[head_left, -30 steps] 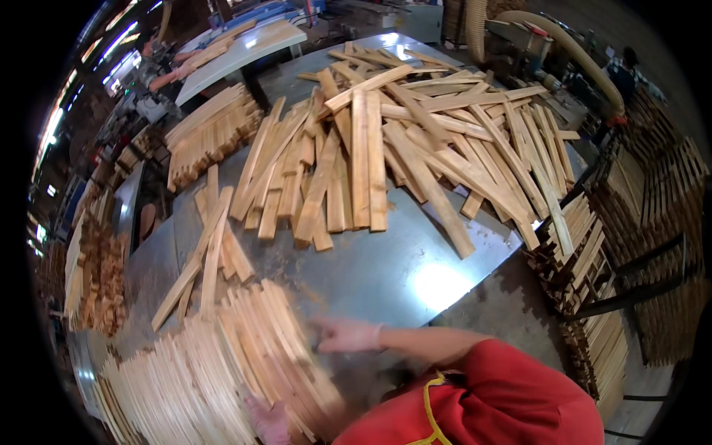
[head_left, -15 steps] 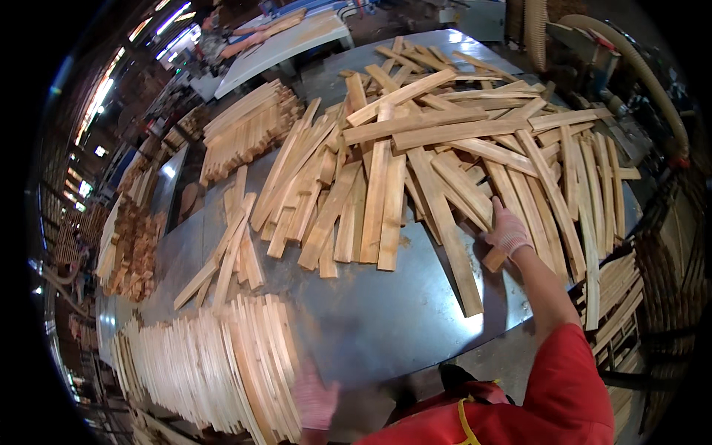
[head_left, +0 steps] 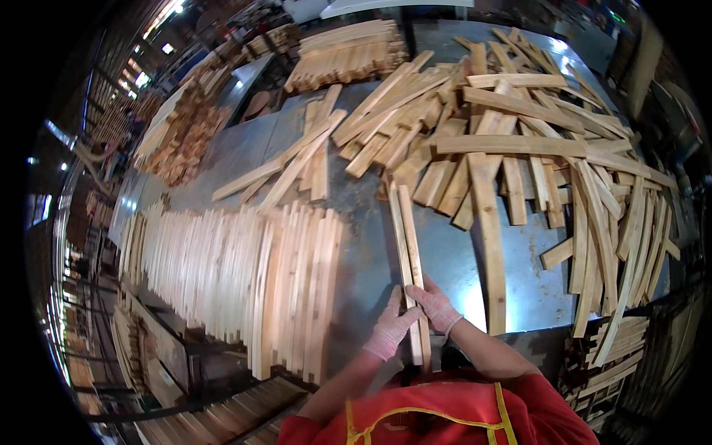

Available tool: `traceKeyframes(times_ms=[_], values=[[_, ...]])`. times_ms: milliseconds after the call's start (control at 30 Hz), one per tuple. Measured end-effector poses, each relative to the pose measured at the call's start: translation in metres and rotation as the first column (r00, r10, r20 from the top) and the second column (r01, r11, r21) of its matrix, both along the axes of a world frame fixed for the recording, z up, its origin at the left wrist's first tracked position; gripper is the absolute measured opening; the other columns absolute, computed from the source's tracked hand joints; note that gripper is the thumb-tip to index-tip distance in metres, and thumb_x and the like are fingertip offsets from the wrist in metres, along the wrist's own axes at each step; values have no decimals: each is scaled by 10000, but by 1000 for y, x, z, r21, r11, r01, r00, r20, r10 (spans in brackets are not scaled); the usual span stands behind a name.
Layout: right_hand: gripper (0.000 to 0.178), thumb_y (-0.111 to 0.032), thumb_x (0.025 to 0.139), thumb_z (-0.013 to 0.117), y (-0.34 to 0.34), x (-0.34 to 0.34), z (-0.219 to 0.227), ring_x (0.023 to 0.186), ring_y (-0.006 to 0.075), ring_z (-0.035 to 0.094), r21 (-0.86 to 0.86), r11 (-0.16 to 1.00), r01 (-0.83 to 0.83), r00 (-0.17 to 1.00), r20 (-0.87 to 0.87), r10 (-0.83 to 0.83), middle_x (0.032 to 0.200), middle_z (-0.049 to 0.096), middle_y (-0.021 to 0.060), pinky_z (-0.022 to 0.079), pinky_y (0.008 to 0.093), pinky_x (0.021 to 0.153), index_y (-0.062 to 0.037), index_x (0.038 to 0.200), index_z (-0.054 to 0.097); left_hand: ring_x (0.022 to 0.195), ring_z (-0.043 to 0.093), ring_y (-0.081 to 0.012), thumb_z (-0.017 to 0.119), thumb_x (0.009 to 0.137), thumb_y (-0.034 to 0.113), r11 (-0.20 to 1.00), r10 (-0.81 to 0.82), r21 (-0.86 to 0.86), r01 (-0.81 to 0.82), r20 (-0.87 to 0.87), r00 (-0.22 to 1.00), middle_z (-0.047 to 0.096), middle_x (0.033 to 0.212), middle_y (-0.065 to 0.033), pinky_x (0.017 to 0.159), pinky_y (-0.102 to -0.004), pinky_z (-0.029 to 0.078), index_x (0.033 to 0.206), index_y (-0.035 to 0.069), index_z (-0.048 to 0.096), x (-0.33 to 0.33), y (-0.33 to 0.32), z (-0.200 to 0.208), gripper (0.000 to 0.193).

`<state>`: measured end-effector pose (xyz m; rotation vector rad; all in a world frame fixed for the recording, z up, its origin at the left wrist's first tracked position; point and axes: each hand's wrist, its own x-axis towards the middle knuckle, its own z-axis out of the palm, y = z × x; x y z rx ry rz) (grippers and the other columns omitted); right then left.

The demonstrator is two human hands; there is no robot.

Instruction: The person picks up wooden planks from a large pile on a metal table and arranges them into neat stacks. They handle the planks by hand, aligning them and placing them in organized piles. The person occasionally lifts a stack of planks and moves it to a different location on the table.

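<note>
Two long, narrow, pale wooden strips (head_left: 410,252) are held side by side over the near part of a broad, grey, shiny metal bench (head_left: 363,259), their length pointing away from the body. Across the far and right parts of that bench spreads a tangled heap of light-brown wooden boards (head_left: 512,144), close to the strips' far ends, so any turn is best made with those ends lifted clear. To the left, well apart from the pair, stands a dense row of cream-coloured wooden slats (head_left: 222,267); its near ends look uneven, a reason to level the held pair carefully. The strips' near ends come close to the red, yellow-trimmed garment (head_left: 445,415) and are better kept from catching on it. A thin gap shows between the two toward the far end, so an even squeeze along the length should serve better than pressure at one spot. The pinkish-gloved left hand (head_left: 386,331) grips from the left and the pinkish-gloved right hand (head_left: 439,308) from the right, both near the lower end. Their fingers (head_left: 396,298) are curled in close around the wood; whether the strips rest on the metal, I cannot tell.
</note>
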<state>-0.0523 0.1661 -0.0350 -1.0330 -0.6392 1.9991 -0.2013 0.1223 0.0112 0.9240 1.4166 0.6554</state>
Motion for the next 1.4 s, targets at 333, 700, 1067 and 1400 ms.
traceKeyframes(times_ms=[333,700,1067,1400], values=[[681,-502,1039,577,-1,-148,-3,1224,368,668,10,763,-646,418,842,343,1338,690,242,490,417,1064,11,1482,516,1286,648,-308,691,948,373,987,138,-42,-158,-307,942,681,1371,-212,1118,-402,466,1663,76,318,-127,-98,-19,859],[726,-550,979,595,42,-159,-40,1125,394,679,-108,724,-682,404,769,495,1207,701,271,526,433,972,25,1420,541,1100,683,-427,674,909,268,1000,25,4,-30,-663,748,670,1265,-285,975,-495,536,1538,43,499,-170,-76,55,690],[679,-317,776,799,241,8,80,1177,366,633,390,396,-831,56,768,-638,1213,663,155,532,448,981,-103,1373,561,1460,426,-416,723,878,318,989,101,88,120,-990,-100,454,1595,-187,1239,-552,309,1598,86,395,-318,-104,-6,825],[702,-275,811,811,233,52,86,1088,411,678,299,677,-673,35,927,-374,1099,693,216,558,491,955,-90,1435,549,1469,426,-387,703,920,406,941,292,259,219,-947,-134,460,1591,-172,1225,-564,317,1613,77,383,-246,-39,8,832]])
